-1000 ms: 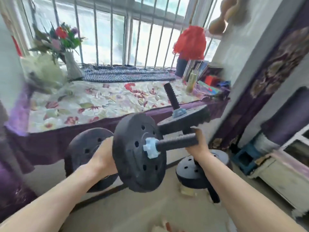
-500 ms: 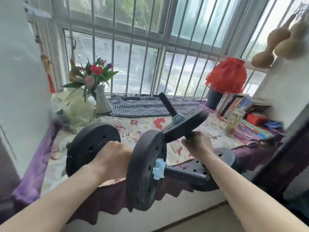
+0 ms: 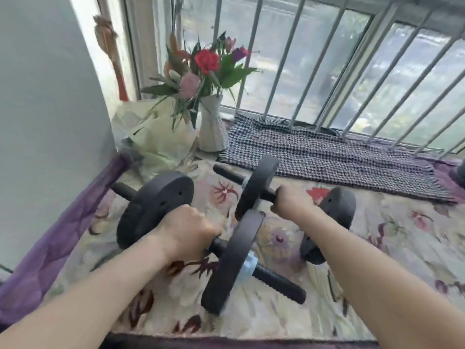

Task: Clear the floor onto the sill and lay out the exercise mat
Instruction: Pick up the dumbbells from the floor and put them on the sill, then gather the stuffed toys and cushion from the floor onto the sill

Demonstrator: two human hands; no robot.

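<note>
Both dumbbells are over the floral sill cloth [image 3: 377, 248]: your left hand [image 3: 186, 230] clenches the near dumbbell [image 3: 231, 268], right hand [image 3: 292, 202] grips the far dumbbell [image 3: 256, 190], so lower flat, clear of the vase [image 3: 211, 127].

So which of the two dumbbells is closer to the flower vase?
The left hand's dumbbell: its far plate sits just below the vase. The right hand's dumbbell lies further right, by the checked cloth.

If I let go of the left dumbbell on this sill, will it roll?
Possibly. The left dumbbell has round plates, so it may roll along the floral cloth, though the soft fabric should slow it. It looks heavy for its size, and its neighbour, the right dumbbell, may block it.
</note>
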